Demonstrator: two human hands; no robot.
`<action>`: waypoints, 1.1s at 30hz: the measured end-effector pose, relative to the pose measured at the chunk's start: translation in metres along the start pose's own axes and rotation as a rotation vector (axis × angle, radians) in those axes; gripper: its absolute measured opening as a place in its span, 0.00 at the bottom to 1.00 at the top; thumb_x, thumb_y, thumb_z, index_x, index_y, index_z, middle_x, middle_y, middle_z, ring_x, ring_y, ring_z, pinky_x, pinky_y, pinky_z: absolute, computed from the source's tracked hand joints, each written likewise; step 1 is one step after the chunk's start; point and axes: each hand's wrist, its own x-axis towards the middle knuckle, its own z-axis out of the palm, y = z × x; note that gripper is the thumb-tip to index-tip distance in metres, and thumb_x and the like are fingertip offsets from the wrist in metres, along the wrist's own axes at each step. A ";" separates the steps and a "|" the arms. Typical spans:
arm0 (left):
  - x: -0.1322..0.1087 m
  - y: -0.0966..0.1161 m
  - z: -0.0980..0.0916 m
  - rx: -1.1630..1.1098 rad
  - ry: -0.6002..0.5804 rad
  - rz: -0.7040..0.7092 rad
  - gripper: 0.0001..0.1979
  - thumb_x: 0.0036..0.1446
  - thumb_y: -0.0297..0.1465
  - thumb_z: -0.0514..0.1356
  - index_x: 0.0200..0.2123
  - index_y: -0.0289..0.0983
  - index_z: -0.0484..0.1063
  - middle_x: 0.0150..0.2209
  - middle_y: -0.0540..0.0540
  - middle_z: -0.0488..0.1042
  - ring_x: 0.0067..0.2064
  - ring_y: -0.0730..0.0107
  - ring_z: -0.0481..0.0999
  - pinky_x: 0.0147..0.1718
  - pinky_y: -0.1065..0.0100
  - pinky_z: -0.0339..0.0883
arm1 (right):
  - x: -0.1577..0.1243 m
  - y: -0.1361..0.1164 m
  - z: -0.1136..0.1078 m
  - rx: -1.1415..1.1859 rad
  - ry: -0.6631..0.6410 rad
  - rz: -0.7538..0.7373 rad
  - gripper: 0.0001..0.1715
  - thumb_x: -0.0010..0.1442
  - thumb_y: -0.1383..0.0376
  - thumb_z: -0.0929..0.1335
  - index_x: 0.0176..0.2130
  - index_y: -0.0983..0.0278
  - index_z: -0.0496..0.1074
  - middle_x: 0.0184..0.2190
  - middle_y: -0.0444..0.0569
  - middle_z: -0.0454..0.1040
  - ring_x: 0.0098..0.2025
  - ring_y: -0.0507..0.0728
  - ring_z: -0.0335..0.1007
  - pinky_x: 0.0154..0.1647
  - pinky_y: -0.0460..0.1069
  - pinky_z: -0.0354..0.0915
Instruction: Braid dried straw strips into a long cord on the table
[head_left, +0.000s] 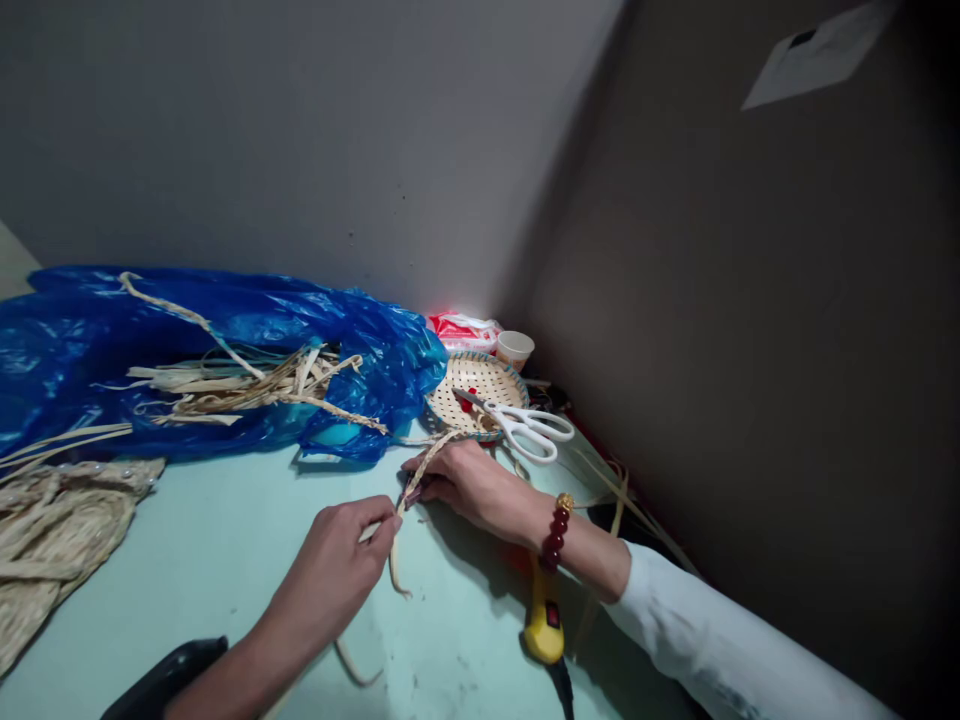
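Note:
My left hand pinches a pale braided straw strand between thumb and forefinger. Above those fingertips the braid slants up to the right, and its loose tail hangs below them onto the table. Right beside the braid, my right hand, with a dark red bead bracelet on its wrist, has its fingers curled round a small dark thing. What that dark thing is, I cannot make out. White-handled scissors lie just beyond the right hand, with their blades over a round woven basket.
A blue plastic bag with straw strips spreads along the wall. At left lies a woven straw piece. A yellow-handled tool with a cord rests below my right wrist. A paper cup and red-white packet stand behind the basket.

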 end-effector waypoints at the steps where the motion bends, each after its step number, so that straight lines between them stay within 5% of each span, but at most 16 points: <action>1: -0.002 0.000 0.000 0.015 -0.012 0.004 0.15 0.57 0.38 0.48 0.20 0.39 0.63 0.22 0.53 0.63 0.28 0.67 0.64 0.27 0.69 0.52 | -0.002 -0.001 0.000 0.002 -0.007 -0.003 0.10 0.61 0.74 0.65 0.37 0.64 0.75 0.33 0.47 0.77 0.37 0.52 0.71 0.39 0.44 0.61; 8: -0.014 0.010 0.005 0.102 0.001 0.051 0.15 0.58 0.36 0.45 0.21 0.40 0.60 0.22 0.52 0.64 0.27 0.67 0.65 0.29 0.68 0.52 | -0.014 -0.016 -0.003 -0.039 0.063 0.074 0.07 0.59 0.73 0.67 0.36 0.64 0.75 0.38 0.49 0.77 0.44 0.56 0.71 0.44 0.46 0.61; 16: -0.003 0.014 0.007 -0.154 0.029 -0.008 0.15 0.57 0.40 0.51 0.22 0.39 0.65 0.21 0.54 0.62 0.26 0.69 0.62 0.27 0.70 0.53 | -0.014 -0.022 -0.023 -0.054 0.043 0.176 0.07 0.60 0.71 0.65 0.38 0.64 0.74 0.32 0.46 0.76 0.34 0.53 0.70 0.34 0.45 0.59; 25: 0.011 -0.003 0.001 -0.248 -0.040 -0.072 0.17 0.53 0.38 0.52 0.15 0.39 0.60 0.16 0.55 0.60 0.22 0.71 0.58 0.25 0.70 0.50 | 0.013 -0.009 -0.003 -0.223 -0.067 0.118 0.11 0.55 0.78 0.63 0.31 0.69 0.73 0.31 0.52 0.74 0.33 0.53 0.65 0.35 0.45 0.58; 33: -0.004 -0.003 -0.002 -0.280 -0.139 -0.100 0.17 0.52 0.38 0.52 0.15 0.38 0.61 0.16 0.55 0.60 0.21 0.72 0.57 0.24 0.69 0.48 | -0.003 -0.019 0.005 -0.170 -0.047 0.164 0.12 0.56 0.77 0.63 0.33 0.69 0.75 0.33 0.53 0.74 0.39 0.55 0.67 0.40 0.46 0.59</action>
